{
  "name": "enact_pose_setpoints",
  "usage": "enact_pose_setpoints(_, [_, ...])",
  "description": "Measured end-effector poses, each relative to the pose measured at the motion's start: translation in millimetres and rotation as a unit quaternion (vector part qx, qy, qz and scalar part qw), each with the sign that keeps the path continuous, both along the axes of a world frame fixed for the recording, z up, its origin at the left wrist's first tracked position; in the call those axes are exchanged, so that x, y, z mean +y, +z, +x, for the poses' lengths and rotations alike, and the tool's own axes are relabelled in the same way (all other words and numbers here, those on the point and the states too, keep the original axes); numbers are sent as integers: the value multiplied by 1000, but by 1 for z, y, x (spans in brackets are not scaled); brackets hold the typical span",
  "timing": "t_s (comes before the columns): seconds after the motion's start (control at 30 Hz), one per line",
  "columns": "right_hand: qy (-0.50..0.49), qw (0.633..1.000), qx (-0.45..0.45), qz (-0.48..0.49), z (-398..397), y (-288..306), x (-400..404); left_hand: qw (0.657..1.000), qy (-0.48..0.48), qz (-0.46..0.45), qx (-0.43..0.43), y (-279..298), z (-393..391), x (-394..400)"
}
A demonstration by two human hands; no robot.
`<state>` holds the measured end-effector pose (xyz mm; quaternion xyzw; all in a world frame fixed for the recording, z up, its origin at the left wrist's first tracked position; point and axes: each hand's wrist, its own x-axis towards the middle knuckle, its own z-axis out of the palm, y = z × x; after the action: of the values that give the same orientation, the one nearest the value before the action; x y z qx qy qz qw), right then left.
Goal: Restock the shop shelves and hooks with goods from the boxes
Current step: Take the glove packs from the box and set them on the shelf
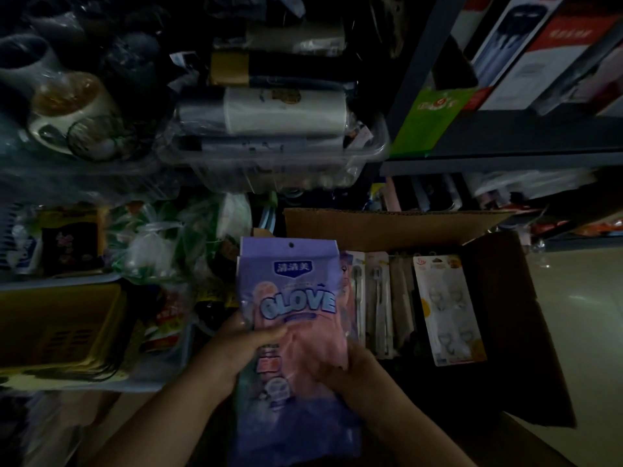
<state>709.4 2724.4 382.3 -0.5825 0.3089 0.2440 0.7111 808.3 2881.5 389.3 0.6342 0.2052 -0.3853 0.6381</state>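
Centrally, a purple packet of gloves (290, 298) is held upright in front of the shelves, its hang hole at the top and the word GLOVE printed across the front, with pink gloves seen through the clear lower part. The packet is gripped from the left side by the left hand (232, 352), whose thumb is laid across the front just below the lettering. The lower right part of the packet is held by the right hand (350, 369), its fingers curled against the pink area. Just behind and to the right of the packet, an open cardboard box (377, 227) is seen on the floor, with carded goods stood in a row inside; a white card of hooks (448, 311) is leaned at the right end of that row. Above, rolls of plastic bags (283, 112) are stacked in a clear tub (367, 156). At the left, a yellow basket (57, 328) is set near bagged goods. The scene is dimly lit, so finer details cannot be told.
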Motion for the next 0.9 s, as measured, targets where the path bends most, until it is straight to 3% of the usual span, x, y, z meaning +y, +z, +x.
enact_pose_setpoints(0.07, [56,998,-4,-17,7,1,4,998,25,37,-38,3,6,18])
enact_pose_setpoints(0.13, [42,998,11,-49,11,-9,-4,993,40,80,-72,2,12,35])
enact_pose_setpoints(0.2, [23,987,52,-149,17,-33,-22,987,32,126,-95,-4,18,51])
enact_pose_setpoints(0.33, [36,957,141,-249,34,-84,-44,982,16,168,-79,-26,25,75])
enact_pose_setpoints(0.43, [83,932,160,-313,47,-114,-42,980,14,184,-77,-56,27,93])
enact_pose_setpoints(0.73, [32,883,237,-403,52,-162,-22,989,16,141,-42,-63,28,89])
enact_pose_setpoints(0.9, [-42,908,218,-355,53,-163,-16,990,10,132,-47,-66,28,92])
